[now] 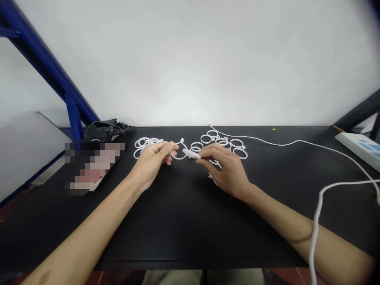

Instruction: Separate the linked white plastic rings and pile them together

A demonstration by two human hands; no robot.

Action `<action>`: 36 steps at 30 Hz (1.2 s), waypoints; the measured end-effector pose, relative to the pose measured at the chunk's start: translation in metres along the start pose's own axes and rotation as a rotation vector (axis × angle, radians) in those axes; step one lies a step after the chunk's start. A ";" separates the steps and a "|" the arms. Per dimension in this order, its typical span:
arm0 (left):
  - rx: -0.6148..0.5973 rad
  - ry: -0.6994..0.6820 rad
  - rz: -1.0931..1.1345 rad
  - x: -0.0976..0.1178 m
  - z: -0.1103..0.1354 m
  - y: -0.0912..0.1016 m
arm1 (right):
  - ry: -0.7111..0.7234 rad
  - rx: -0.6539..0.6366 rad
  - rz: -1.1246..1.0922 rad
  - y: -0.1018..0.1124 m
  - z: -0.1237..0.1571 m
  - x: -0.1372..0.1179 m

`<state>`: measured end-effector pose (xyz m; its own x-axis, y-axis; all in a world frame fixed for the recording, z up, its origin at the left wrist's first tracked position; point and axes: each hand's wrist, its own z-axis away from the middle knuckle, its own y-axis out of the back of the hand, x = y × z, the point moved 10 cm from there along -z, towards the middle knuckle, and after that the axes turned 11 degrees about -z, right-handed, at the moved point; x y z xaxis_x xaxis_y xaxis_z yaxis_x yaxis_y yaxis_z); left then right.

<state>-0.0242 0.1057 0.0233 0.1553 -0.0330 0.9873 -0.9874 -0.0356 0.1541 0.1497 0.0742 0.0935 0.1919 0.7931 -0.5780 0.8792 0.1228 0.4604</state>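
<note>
My left hand (156,160) pinches a thin white plastic ring (179,158) between thumb and fingers. A small knob sticks up from the ring's top edge. Close to its right side, my right hand (224,164) grips a small white plastic piece (192,154) that looks like a clip or another ring seen edge-on. The piece touches or nearly touches the ring; I cannot tell which. Behind my left hand lies a cluster of white rings (145,141). More white rings (222,141) with small knobs are spread behind my right hand, which partly hides them.
A white cable (267,141) runs across the black table (184,225) and loops over my right forearm. At the left lie a blurred-out flat object (99,170) and a crumpled black plastic bag (105,128). A white box with blue markings (360,148) sits far right.
</note>
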 end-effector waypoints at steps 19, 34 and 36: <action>0.526 -0.185 -1.407 0.032 -0.004 0.084 | -0.178 -0.122 -0.016 -0.009 0.007 0.020; 0.104 -0.551 -0.922 0.058 0.030 -0.027 | -0.126 -0.164 0.091 -0.014 0.012 0.022; 0.054 -0.467 -0.832 0.049 0.028 -0.033 | -0.071 -0.187 0.108 -0.017 0.011 0.015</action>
<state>0.0164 0.0773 0.0661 0.8151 -0.3710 0.4450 -0.5538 -0.2735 0.7865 0.1428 0.0779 0.0697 0.3166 0.7647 -0.5612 0.7569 0.1529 0.6353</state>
